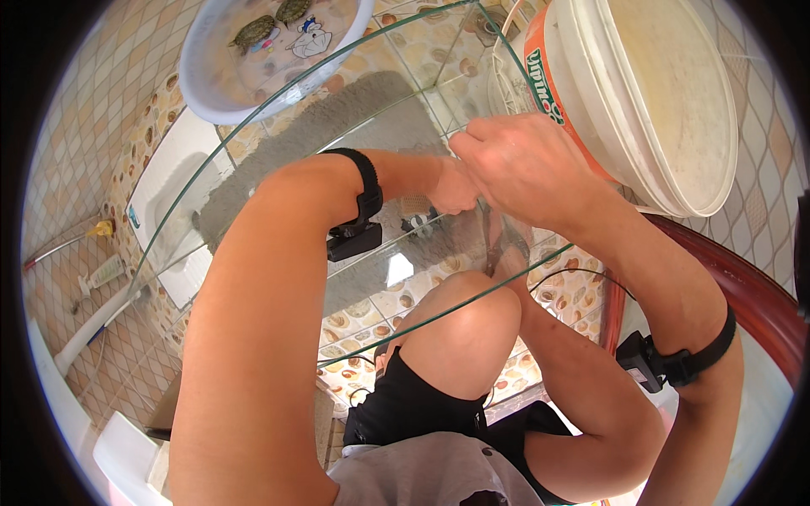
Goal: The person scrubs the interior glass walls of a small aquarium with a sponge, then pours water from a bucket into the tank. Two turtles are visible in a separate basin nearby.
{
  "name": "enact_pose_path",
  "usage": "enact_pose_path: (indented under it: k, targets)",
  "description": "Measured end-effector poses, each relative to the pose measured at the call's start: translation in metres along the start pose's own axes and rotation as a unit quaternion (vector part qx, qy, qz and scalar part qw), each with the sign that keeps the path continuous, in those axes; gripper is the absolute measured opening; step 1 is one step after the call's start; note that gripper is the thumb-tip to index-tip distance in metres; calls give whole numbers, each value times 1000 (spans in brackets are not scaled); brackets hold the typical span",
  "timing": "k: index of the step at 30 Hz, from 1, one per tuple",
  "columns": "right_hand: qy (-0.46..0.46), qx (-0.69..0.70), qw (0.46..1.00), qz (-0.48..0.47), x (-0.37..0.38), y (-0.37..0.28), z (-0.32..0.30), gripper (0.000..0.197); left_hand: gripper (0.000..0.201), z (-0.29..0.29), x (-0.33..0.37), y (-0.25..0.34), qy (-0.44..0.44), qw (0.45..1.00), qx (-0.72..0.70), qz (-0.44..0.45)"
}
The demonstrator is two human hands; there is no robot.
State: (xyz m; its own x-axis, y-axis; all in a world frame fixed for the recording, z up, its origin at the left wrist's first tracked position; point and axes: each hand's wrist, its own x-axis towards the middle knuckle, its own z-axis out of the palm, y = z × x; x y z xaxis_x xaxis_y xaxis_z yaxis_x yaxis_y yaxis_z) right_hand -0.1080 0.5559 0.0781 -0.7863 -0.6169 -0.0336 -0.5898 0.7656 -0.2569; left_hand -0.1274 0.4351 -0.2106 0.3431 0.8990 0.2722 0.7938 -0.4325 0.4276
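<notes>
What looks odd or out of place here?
Two turtles sit in a white basin on the tiled floor, outside the glass tank. The white bucket is tipped steeply against the tank's corner by the right hand. Nothing looks spilled or broken.

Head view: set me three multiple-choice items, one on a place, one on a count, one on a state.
1. Where is the left hand?
A. Inside the glass tank
B. In the basin
C. On the knee

2. How many turtles lie in the white basin?
A. None
B. Two
C. Five

3. How does the white bucket stand?
A. Upside down
B. Lidded, upright
C. Tipped toward the tank

Key: 1 A, the forearm reaches down between the glass walls; 2 B, two shells show; 3 C, its open mouth faces sideways beside the right hand.
</notes>
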Motion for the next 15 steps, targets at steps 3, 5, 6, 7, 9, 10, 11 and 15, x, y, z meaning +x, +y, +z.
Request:
enact_pose_path:
  k: [3, 5, 6, 7, 9, 10, 11, 15]
  targets:
    - [3, 5, 1000, 2, 0, 0, -1, 14, 19, -5, 0, 0, -2, 1000, 5, 7]
    - [5, 8, 1000, 4, 0, 0, -1, 15, 19, -11, 4, 1, -30, 999, 34, 26]
    - [5, 9, 1000, 5, 0, -1, -1, 15, 19, -14, 7, 3, -55, 997, 50, 33]
    - [9, 8, 1000, 5, -1, 0, -1, 15, 19, -17, 9, 3, -81, 994, 68, 41]
    - [1, 15, 1000, 2, -2, 0, -1, 13, 18, -22, 14, 6, -132, 984, 101, 56]
    - [-7, 14, 1000, 4, -2, 0, -1, 14, 18, -25, 16, 7, -158, 978, 116, 64]
    - [-4, 15, 1000, 1, -1, 0, -1, 13, 18, -27, 17, 8, -158, 980, 110, 53]
    - [-8, 10, 1000, 2, 0, -1, -2, 16, 18, -31, 16, 10, -139, 986, 88, 26]
